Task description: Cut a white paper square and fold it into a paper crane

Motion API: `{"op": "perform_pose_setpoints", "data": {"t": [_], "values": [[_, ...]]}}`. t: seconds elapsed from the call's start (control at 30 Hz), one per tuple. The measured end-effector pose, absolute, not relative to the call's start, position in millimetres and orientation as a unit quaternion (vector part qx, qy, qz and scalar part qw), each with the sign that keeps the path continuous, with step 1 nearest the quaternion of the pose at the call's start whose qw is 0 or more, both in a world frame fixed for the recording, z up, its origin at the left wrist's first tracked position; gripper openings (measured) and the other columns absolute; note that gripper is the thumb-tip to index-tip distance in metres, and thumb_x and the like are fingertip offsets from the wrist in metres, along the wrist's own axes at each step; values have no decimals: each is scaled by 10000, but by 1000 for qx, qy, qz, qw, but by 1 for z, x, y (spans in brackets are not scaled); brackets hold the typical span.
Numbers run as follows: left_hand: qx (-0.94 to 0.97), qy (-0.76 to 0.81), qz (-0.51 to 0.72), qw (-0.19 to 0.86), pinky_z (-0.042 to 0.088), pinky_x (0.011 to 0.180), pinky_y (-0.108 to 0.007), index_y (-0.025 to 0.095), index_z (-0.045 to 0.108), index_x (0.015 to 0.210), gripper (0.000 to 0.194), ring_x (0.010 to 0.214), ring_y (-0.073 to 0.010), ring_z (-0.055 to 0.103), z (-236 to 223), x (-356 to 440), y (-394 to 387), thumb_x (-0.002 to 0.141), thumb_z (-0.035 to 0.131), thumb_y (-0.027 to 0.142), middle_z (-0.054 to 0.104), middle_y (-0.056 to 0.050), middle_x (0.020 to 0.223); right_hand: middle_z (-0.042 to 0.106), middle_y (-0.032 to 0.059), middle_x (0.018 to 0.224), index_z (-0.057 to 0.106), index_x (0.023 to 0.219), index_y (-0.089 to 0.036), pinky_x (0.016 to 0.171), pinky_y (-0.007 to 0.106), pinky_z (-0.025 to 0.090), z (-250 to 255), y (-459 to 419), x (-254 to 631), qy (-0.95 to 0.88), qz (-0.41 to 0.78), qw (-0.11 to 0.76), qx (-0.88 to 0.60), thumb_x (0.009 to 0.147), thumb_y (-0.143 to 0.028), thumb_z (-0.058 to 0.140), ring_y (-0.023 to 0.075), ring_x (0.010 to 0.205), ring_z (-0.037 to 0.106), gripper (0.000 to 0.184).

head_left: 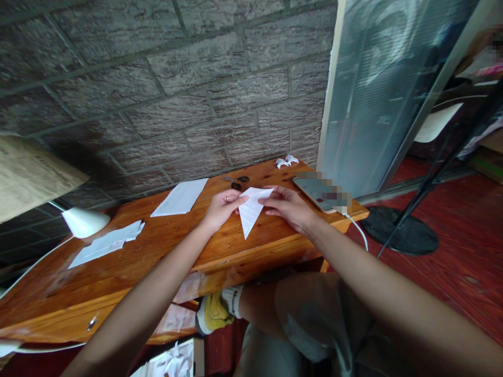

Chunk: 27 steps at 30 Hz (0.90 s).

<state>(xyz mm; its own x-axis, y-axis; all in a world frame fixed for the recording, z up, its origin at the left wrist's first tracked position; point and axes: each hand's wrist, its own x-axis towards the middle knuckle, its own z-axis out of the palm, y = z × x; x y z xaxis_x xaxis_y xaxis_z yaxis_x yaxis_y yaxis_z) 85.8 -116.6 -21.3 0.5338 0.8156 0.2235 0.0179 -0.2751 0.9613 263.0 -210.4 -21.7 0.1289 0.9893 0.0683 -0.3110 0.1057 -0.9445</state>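
Note:
Between my two hands is a piece of white paper folded into a kite-like shape (251,209), its long point turned down toward me. My left hand (222,207) pinches its upper left corner with thumb and fingers; a ring shows on one finger. On the other side, my right hand (288,207) grips the upper right edge, thumb on the front face. Just behind the left hand lies a pair of scissors (237,181) with black handles. Two small folded paper shapes (287,161) sit at the table's back corner.
A stack of white sheets (181,197) and cut paper strips (108,243) lie left on the wooden table (168,238). A lamp (84,222) stands at the far left. Right of my hands, a tablet (318,192) has a white cable attached. A black stand base (400,230) is on the floor.

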Motion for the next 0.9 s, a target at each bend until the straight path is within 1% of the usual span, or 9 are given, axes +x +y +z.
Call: {"op": "perform_pose_setpoints", "data": {"t": [0.07,0.17,0.27,0.37,0.53,0.6,0.67,0.8,0.9], "values": [[711,295,374,517,388,509,-242,167,669,732,333,518,-111,531,-21,86,-118,655,786,469,663,3,615,704,29,850,661,882,-159,562,178,474,-27,-207,257,-413,498,627,-434,608,-238,803,106,717,627,318],[723,286,366,511,387,504,-241,170,645,696,331,516,-111,527,-21,86,-120,664,778,472,647,10,601,707,31,794,667,815,-139,533,193,435,-33,-204,252,-418,467,642,-442,595,-307,815,98,642,588,314],[734,276,355,509,397,507,-231,164,635,698,336,526,-104,530,-21,85,-120,669,775,468,645,9,619,707,29,771,670,809,-139,536,210,429,-33,-204,251,-418,463,647,-438,602,-351,809,107,626,582,326],[749,269,331,507,416,521,-225,153,638,732,346,547,-101,540,-22,85,-120,670,775,464,655,2,657,722,35,798,685,852,-145,585,241,465,-31,-206,251,-416,475,649,-424,609,-371,805,130,658,610,353],[763,240,314,511,428,538,-218,154,643,884,364,628,-118,590,-23,86,-122,700,758,446,695,-19,755,732,45,839,690,880,-148,665,292,506,-30,-206,249,-403,473,666,-412,605,-372,808,159,707,638,374],[765,232,317,511,430,539,-217,157,635,891,358,628,-118,594,-23,86,-123,705,758,436,694,-15,748,731,46,848,684,870,-150,694,304,512,-30,-207,248,-411,462,672,-407,616,-375,801,166,730,644,359],[761,231,332,507,427,528,-212,158,626,860,341,592,-107,578,-23,86,-122,706,758,432,674,2,702,732,47,861,674,866,-153,704,305,516,-29,-208,247,-431,462,660,-406,618,-364,803,169,748,649,350],[744,239,370,503,408,487,-197,164,593,812,328,502,-75,521,-22,87,-120,702,764,422,617,38,616,733,44,876,666,897,-151,643,270,505,-28,-210,247,-490,476,603,-411,587,-285,823,168,757,648,372],[739,234,378,507,406,478,-191,168,571,801,336,497,-69,522,-20,86,-121,688,776,410,613,42,628,729,37,830,672,892,-146,568,236,480,-31,-209,248,-491,475,597,-421,614,-259,793,149,698,633,324]]}}
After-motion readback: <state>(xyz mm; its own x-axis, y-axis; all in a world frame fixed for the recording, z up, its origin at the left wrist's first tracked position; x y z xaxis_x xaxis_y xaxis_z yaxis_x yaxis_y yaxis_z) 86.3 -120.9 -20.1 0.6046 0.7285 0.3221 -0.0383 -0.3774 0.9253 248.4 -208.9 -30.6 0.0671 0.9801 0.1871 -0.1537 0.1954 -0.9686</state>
